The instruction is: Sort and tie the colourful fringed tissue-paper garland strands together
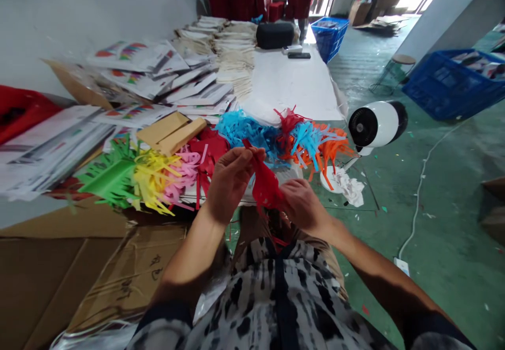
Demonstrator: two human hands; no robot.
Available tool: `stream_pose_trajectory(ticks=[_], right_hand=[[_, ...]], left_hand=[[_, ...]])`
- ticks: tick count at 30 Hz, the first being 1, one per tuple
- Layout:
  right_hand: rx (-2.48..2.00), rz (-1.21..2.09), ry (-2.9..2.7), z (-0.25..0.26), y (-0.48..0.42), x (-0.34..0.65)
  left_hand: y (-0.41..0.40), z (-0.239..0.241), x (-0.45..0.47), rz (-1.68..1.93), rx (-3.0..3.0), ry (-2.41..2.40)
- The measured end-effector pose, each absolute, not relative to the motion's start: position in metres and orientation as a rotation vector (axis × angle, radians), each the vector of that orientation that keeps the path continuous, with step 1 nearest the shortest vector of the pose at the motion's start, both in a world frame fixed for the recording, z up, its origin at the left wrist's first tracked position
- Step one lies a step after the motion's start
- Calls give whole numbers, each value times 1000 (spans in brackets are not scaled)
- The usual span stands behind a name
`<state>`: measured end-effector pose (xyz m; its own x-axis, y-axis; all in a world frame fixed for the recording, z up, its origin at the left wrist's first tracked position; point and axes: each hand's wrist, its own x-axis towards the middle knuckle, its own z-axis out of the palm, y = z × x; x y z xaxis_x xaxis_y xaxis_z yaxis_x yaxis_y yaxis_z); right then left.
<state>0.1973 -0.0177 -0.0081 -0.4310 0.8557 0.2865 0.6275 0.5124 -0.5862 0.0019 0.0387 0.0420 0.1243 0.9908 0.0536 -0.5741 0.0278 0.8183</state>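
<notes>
A red paper tassel (266,184) hangs between my two hands, over my lap at the table's front edge. My left hand (232,174) pinches its upper end. Lower down on the right, my right hand (303,203) is closed on the tassel's other side, slightly blurred. Just beyond lie blue fringed paper strips (246,129), an orange bunch (335,147) and a light blue bunch (310,140). Left of my hands are pink fringe (183,171), yellow fringe (152,182), and green fringed paper (110,174). Dark red paper (209,153) partly sits behind my left hand.
Stacks of printed packets (134,71) cover the table's left side. Tan cardboard pieces (173,132) lie near the fringes. A black case (275,34) stands farther back. To the right are a white fan (381,124), blue crates (453,84) and a floor cable (420,182).
</notes>
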Motion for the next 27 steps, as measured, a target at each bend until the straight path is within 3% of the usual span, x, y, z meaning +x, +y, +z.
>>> stream_pose_trajectory(ticks=[3, 9, 19, 23, 27], right_hand=[[-1158, 609, -2220, 5, -22, 214], [-1143, 583, -1752, 52, -5, 213], [-1157, 473, -1751, 35, 23, 181], [-1179, 494, -1881, 39, 88, 186], [-1614, 134, -2115, 42, 192, 185]], left_hand=[[37, 45, -2, 1324, 881, 752], [17, 44, 15, 1178, 1187, 866], [18, 18, 15, 1211, 1028, 950], [31, -1, 5, 1230, 910, 1031], [40, -14, -6, 1186, 828, 1055]])
